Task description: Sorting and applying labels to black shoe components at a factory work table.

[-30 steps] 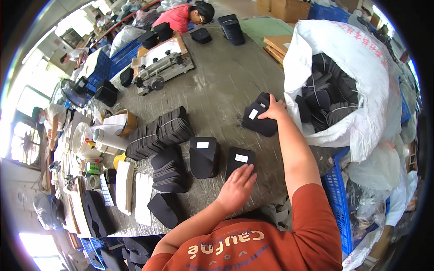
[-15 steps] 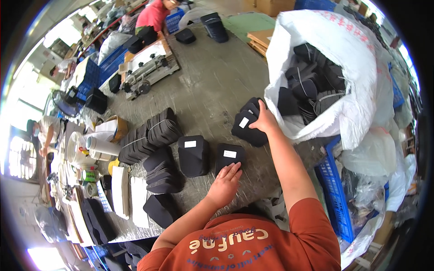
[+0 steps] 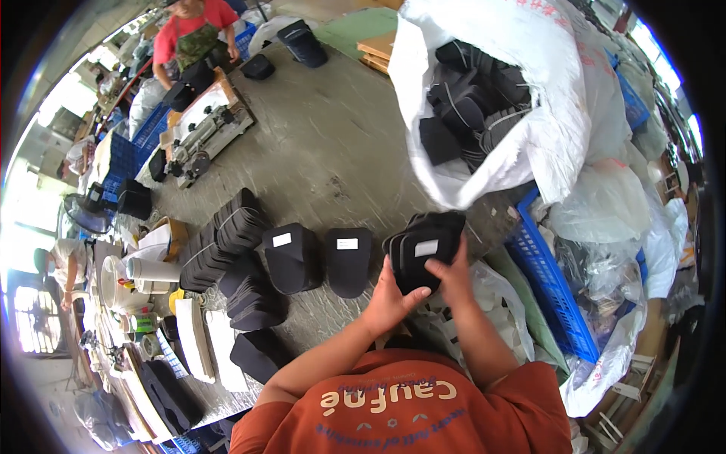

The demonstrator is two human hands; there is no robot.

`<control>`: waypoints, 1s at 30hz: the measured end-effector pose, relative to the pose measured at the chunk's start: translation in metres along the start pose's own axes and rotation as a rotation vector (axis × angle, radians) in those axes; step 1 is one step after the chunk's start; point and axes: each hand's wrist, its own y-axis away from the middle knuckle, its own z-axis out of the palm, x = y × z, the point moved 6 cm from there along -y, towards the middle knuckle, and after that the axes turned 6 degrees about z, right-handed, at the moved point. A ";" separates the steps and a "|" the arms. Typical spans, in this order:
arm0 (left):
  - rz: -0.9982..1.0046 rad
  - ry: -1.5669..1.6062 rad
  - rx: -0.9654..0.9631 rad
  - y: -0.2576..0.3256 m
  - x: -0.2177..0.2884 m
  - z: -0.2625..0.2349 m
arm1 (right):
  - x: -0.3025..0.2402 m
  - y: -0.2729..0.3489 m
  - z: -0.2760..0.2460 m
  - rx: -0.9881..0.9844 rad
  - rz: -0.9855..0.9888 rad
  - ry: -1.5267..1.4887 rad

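Close in front of my body, both hands grip a stack of black pads [image 3: 412, 276] with rounded ends and a white label on top. My left hand [image 3: 392, 301] holds its left and near side, thumb along the near edge. My right hand [image 3: 454, 276] wraps the right side, with its thumb on the top pad below the label. Left of it on the table lies a low labelled pad stack [image 3: 349, 272]. Beside that sits a taller labelled stack [image 3: 293, 265]. Farther left are a fanned pile of black pads [image 3: 253, 303] and a tied bundle of pads [image 3: 223, 234].
A white woven sack [image 3: 563, 121] full of tied black bundles stands at the right. Below it is a blue crate [image 3: 560, 303] with plastic bags. A metal fixture [image 3: 203, 144] sits on the far left of the table [image 3: 325, 129], near a person [image 3: 197, 38] in an apron.
My right hand has brought the pad stack nearer to my body. My left hand has left the labelled stack in the middle and now holds the same stack. The view has shifted rightward.
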 end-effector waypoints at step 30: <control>0.384 -0.745 -0.462 -0.029 0.025 0.018 | -0.012 0.018 -0.021 -0.200 -0.246 0.722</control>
